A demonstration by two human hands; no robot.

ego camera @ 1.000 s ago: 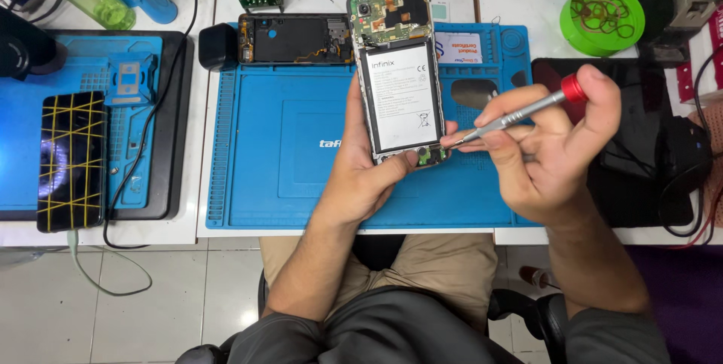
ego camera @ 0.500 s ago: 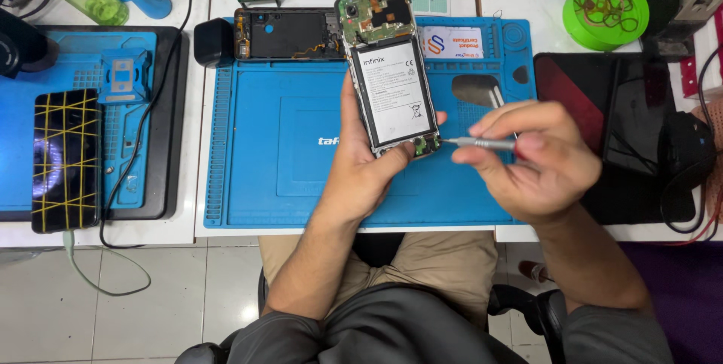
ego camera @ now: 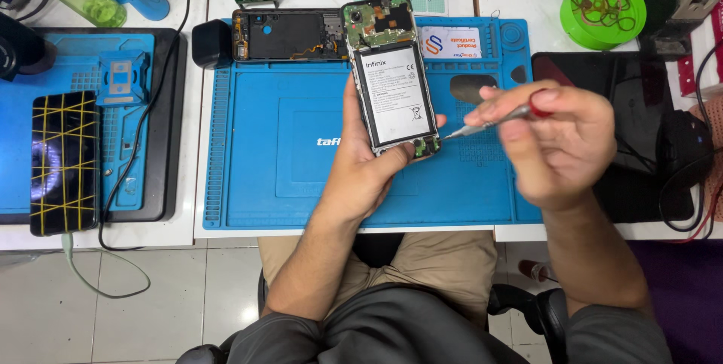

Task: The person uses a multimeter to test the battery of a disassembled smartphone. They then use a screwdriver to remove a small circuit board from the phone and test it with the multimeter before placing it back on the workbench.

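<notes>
My left hand [ego camera: 370,172] grips an opened phone [ego camera: 392,78] from below, back side up, its white battery and green circuit board exposed. It hangs above the blue work mat [ego camera: 286,183]. My right hand [ego camera: 561,142] pinches a thin screwdriver [ego camera: 493,119] with a red cap. The tool's tip touches the phone's lower right corner.
A second opened phone frame [ego camera: 290,34] lies at the mat's far edge beside a black block [ego camera: 211,42]. A phone with yellow lines [ego camera: 65,160] rests on a left blue mat. A green round dish [ego camera: 602,10] of rings sits far right, by a dark tablet [ego camera: 602,85].
My right hand shifted its grip on the screwdriver, and the tip stays at the phone's lower right corner. The left hand keeps holding the phone in nearly the same spot.
</notes>
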